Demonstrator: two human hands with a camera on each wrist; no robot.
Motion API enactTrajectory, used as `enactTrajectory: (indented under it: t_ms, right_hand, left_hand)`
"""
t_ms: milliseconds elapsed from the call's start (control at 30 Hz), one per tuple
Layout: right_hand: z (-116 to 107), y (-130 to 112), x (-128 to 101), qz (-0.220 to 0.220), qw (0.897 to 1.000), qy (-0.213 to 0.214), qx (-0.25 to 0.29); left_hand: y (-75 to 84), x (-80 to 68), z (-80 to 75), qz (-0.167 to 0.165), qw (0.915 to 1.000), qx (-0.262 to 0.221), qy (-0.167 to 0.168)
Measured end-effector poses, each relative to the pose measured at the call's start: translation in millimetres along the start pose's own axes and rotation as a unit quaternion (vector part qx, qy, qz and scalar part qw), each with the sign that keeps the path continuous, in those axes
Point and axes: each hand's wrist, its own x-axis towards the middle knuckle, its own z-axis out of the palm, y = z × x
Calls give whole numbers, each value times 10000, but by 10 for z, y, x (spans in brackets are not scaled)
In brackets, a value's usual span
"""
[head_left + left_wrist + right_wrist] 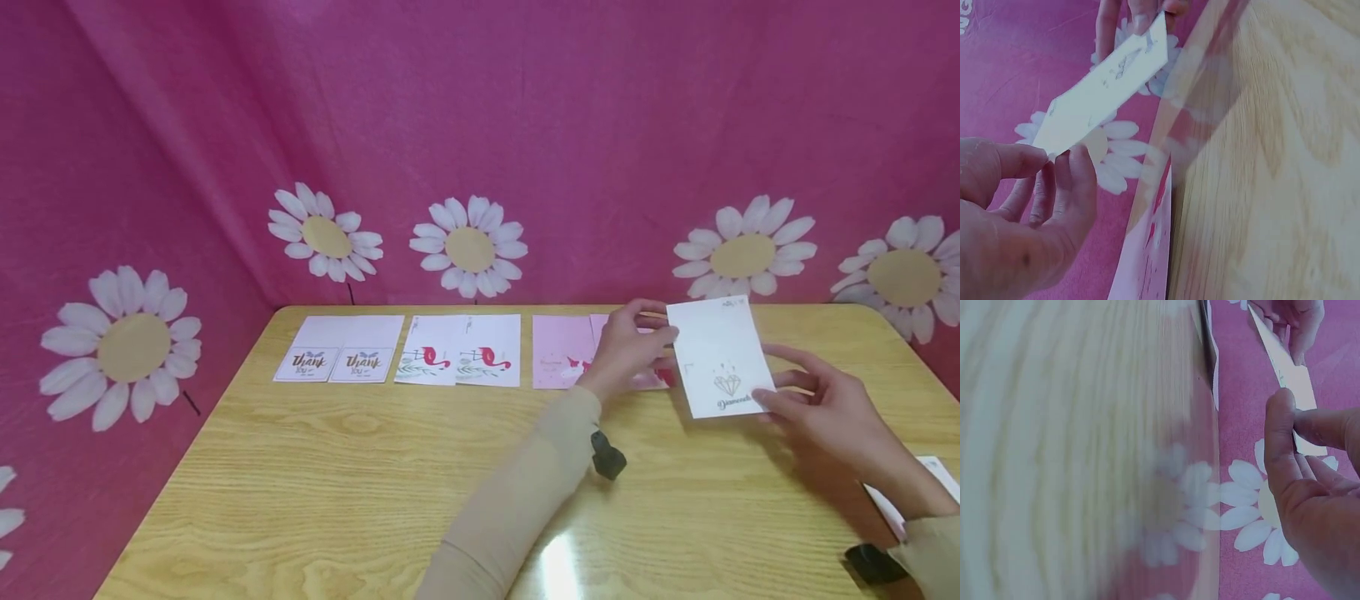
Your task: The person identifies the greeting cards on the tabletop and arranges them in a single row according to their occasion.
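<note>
Both hands hold one white card [718,357] just above the far right part of the wooden table [360,475]. Left hand [626,346] pinches the card's left edge, thumb and fingers clamped on it; left wrist view shows the thumb [1019,159] and a fingertip meeting at the card's corner [1107,94]. Right hand [821,400] pinches the lower right corner, thumb on top; in the right wrist view the thumb [1280,434] presses on the thin card edge [1291,372]. Card is a flat paper rectangle, stiff, tilted slightly, with a small line-drawn diamond and script that looks like "Diamonds" near the bottom.

Table is light wood grain with rounded corners, glossy. Along its far edge lie flat cards in pairs: two pale cards reading "Thank You" [339,350], two white cards with red flamingos [459,350], and pink cards [562,352] partly under the left hand, their writing too small to read. Another white card [937,471] peeks out by the right sleeve. Backdrop is pink cloth [480,125] printed with white daisies. Both sleeves are beige.
</note>
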Motion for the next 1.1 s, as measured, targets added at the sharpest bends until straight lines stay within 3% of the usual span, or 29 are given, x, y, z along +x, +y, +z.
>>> enactTrajectory:
  t_ms: [167, 333, 600, 833, 1000, 1100]
  right_hand:
    - [-17, -6, 25, 114, 9999, 37, 98]
    - [-26, 18, 49, 213, 9994, 61, 264]
    - [-38, 71, 120, 499, 9986, 151, 52]
    - [-39, 94, 214, 753, 9968, 256, 2]
    - [-34, 86, 282, 988, 9945, 273, -234]
    - [-31, 92, 312, 973, 9946, 248, -242]
  left_hand:
    - [-20, 42, -80, 210, 9964, 826, 28]
    - [-62, 86, -163, 544, 9817, 1822, 1]
    - [-97, 143, -243, 1005, 9407, 3217, -394]
    - [-104, 161, -164, 1192, 9024, 4083, -691]
    - [-103, 182, -62, 1101, 8874, 4401, -823]
    - [-115, 212, 4, 978, 8678, 4793, -877]
